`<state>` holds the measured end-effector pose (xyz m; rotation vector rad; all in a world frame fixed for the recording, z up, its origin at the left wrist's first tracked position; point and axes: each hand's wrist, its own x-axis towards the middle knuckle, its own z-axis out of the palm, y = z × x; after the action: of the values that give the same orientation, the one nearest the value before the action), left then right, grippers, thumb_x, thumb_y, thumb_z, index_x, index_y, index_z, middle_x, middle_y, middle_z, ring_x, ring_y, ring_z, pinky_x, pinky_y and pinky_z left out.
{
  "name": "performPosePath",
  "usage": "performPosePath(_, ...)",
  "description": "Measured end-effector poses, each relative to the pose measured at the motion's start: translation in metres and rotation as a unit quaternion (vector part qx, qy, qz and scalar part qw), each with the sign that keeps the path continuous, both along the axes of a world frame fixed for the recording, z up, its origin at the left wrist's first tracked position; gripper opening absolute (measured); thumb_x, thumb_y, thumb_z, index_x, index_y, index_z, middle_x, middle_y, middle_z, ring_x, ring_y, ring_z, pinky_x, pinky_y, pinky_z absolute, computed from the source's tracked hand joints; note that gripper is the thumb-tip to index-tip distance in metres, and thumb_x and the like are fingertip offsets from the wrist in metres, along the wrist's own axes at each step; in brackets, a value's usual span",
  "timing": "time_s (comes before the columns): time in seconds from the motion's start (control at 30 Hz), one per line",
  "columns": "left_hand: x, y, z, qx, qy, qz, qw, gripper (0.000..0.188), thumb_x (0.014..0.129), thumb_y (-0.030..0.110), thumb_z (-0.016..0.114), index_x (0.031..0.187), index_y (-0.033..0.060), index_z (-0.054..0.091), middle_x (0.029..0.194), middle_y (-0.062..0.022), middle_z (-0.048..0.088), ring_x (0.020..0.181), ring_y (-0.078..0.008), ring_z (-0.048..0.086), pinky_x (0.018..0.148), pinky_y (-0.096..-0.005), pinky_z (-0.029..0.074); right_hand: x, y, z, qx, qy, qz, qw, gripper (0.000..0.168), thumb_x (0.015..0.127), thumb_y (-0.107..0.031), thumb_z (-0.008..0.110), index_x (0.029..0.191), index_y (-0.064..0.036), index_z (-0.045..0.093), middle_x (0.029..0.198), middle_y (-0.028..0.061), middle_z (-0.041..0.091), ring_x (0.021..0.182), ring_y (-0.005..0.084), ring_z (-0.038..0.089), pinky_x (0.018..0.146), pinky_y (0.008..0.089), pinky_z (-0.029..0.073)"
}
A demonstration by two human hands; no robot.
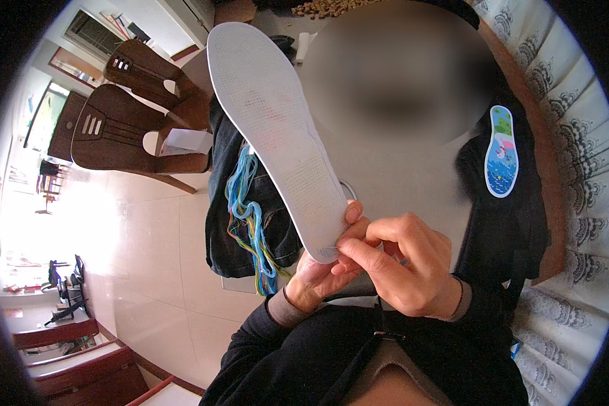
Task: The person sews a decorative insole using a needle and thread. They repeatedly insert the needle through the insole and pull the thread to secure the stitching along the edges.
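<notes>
A white mesh-patterned shoe insole [279,132] stands out from my left hand [319,274], which grips its narrow lower end from beneath. My right hand [411,259] is at the insole's lower right edge, thumb and forefinger pinched together close to the left fingers; something thin may be between them, too small to make out. Faint pink and dark marks show on the insole's middle. Left of it, a bundle of blue, yellow and green embroidery threads [254,218] hangs over dark denim cloth [218,203]. A printed insole with a colourful picture [501,152] lies on black cloth at the right.
Two dark wooden chairs [114,127] stand at the upper left on a tiled floor [157,243]; a folded paper [188,141] rests on the nearer one's seat. A patterned curtain [581,177] hangs at the right. A large blurred patch covers the upper middle.
</notes>
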<state>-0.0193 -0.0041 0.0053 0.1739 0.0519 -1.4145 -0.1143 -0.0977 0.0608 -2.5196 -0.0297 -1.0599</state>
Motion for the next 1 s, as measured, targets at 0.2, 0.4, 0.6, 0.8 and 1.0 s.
performPosePath(0.2,-0.001,-0.001,0.002,-0.017,-0.012,0.000,1.000,0.022,0.080,0.019,0.053,0.092,0.0074,0.038,0.064,0.0008,0.041,0.039,-0.0036,0.035,0.036,-0.0111,0.033,-0.001,0.001,0.000,-0.001,0.001,-0.002,1.000,0.027,0.059,-0.013,0.062,0.084,-0.005,0.058,0.074,0.0024,0.048,0.058,0.0115,0.050,0.042,0.0209,0.039)
performPosePath(0.4,-0.001,0.002,0.001,0.030,0.003,-0.012,0.999,0.022,0.081,0.019,0.053,0.092,0.0078,0.038,0.065,0.0011,0.041,0.039,-0.0038,0.035,0.036,-0.0109,0.032,-0.001,0.001,-0.002,0.005,0.002,-0.007,1.000,0.027,0.058,-0.016,0.061,0.082,-0.006,0.057,0.073,0.0020,0.047,0.059,0.0129,0.050,0.043,0.0220,0.039)
performPosePath(0.6,-0.001,-0.002,-0.001,-0.031,-0.047,0.018,0.998,0.021,0.081,0.019,0.051,0.093,0.0065,0.040,0.065,0.0009,0.040,0.045,-0.0049,0.037,0.038,-0.0127,0.031,-0.003,-0.001,0.004,-0.018,0.018,-0.016,1.000,0.025,0.059,-0.015,0.060,0.082,-0.006,0.057,0.072,0.0020,0.046,0.058,0.0132,0.050,0.042,0.0227,0.039)
performPosePath(0.8,0.000,-0.006,0.000,0.146,-0.258,0.130,0.946,0.014,0.085,0.017,0.046,0.094,0.0073,0.041,0.071,-0.0013,0.051,0.053,-0.0062,0.045,0.044,-0.0148,0.034,-0.006,-0.011,-0.002,0.014,0.061,-0.054,0.997,0.028,0.058,-0.003,0.059,0.086,-0.005,0.058,0.067,0.0040,0.045,0.056,0.0158,0.050,0.044,0.0261,0.040)
performPosePath(1.0,0.001,0.001,0.004,0.160,-0.421,0.165,0.877,0.021,0.079,0.009,0.056,0.090,0.0028,0.039,0.072,-0.0068,0.058,0.050,-0.0065,0.051,0.043,-0.0165,0.039,-0.011,-0.008,-0.014,0.394,0.057,-0.055,0.916,0.025,0.072,-0.002,0.058,0.097,-0.001,0.054,0.080,0.0085,0.059,0.067,0.0136,0.057,0.058,0.0216,0.045)
